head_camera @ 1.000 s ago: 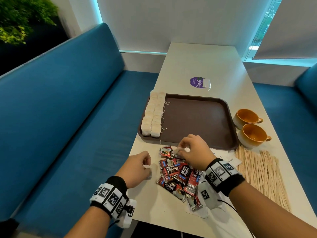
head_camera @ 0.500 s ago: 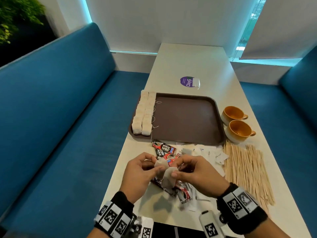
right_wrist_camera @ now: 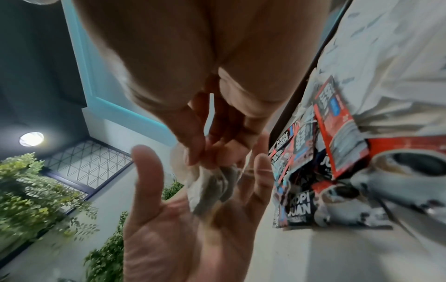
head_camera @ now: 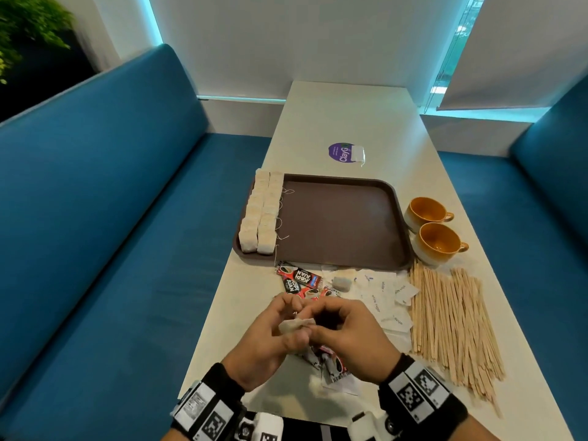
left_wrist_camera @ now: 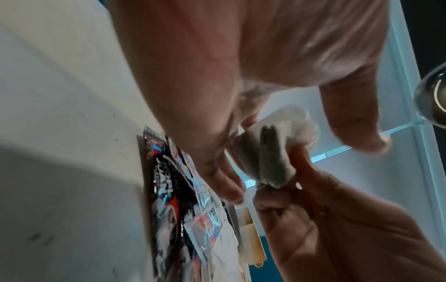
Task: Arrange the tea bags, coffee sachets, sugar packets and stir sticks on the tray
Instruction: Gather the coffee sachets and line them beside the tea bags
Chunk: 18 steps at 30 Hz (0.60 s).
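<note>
The brown tray [head_camera: 334, 224] is the landmark. Its floor lies bare from the middle to its right rim; two rows of tea bags [head_camera: 261, 214] fill its left edge. Two orange cups [head_camera: 429, 227] stand just beside its right rim. Coffee sachets [head_camera: 297, 280], sugar packets [head_camera: 381, 294] and stir sticks [head_camera: 451, 326] crowd the table along its near rim.

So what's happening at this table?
A person is sorting drink supplies onto a brown tray. Both hands, left hand and right hand, pinch one tea bag above the coffee sachets. Two rows of tea bags already line the tray's left edge. Sugar packets and stir sticks lie on the table, beside two orange cups.
</note>
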Each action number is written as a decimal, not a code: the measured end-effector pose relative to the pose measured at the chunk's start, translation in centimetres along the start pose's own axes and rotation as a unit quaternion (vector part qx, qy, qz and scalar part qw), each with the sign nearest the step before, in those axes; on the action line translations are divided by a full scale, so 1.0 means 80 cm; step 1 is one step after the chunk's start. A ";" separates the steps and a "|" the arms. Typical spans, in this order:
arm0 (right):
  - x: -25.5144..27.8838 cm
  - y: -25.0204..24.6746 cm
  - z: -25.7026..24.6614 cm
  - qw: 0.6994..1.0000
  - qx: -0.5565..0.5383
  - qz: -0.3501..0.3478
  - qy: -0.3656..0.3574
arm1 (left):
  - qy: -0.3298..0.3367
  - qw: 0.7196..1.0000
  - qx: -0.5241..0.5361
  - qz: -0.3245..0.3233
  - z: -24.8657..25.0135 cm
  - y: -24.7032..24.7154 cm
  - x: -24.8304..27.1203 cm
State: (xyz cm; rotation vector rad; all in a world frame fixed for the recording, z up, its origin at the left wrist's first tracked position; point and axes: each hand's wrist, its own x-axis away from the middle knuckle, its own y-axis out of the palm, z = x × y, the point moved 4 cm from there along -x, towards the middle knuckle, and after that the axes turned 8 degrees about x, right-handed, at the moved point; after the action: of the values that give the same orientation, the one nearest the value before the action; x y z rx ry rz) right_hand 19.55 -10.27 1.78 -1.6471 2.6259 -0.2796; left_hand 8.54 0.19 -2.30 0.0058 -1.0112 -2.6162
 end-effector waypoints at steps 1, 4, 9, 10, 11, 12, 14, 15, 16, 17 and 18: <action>-0.002 0.001 -0.002 1.000 0.005 -0.011 0.005 | -0.018 1.000 0.008 -0.024 -0.002 0.000 0.000; -0.009 -0.002 0.001 0.999 0.035 -0.015 0.029 | -0.050 0.998 0.019 -0.045 -0.009 -0.005 0.000; -0.027 -0.014 0.011 0.993 0.106 0.003 0.060 | -0.086 0.995 -0.052 0.024 -0.014 -0.006 -0.002; -0.035 -0.025 0.012 0.987 0.150 0.026 0.051 | -0.094 0.993 -0.053 0.051 -0.013 -0.009 -0.001; -0.043 -0.037 0.013 0.976 0.207 0.046 0.044 | -0.098 0.991 -0.047 0.077 -0.011 -0.014 0.002; -0.051 -0.050 0.014 0.960 0.269 0.063 0.042 | -0.095 0.990 -0.036 0.101 -0.008 -0.021 0.005; -0.068 -0.076 0.020 0.920 0.379 0.082 0.059 | -0.075 0.987 -0.006 0.142 -0.002 -0.035 0.014; -0.075 -0.086 0.026 0.901 0.419 0.081 0.074 | -0.062 0.985 0.010 0.161 0.001 -0.045 0.020; -0.081 -0.093 0.034 0.884 0.454 0.070 0.088 | -0.051 0.982 0.023 0.182 0.003 -0.054 0.025; -0.085 -0.096 0.042 0.868 0.483 0.052 0.097 | -0.040 0.978 0.035 0.203 0.004 -0.063 0.030; -0.088 -0.098 0.047 0.858 0.502 0.033 0.102 | -0.030 0.974 0.049 0.221 0.005 -0.071 0.035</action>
State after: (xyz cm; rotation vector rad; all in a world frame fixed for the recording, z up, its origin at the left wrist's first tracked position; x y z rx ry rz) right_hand 30.06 -7.79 -1.12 -1.1481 1.9576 -1.5527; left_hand 4.12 3.52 -5.35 -0.2485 -1.0255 -2.1726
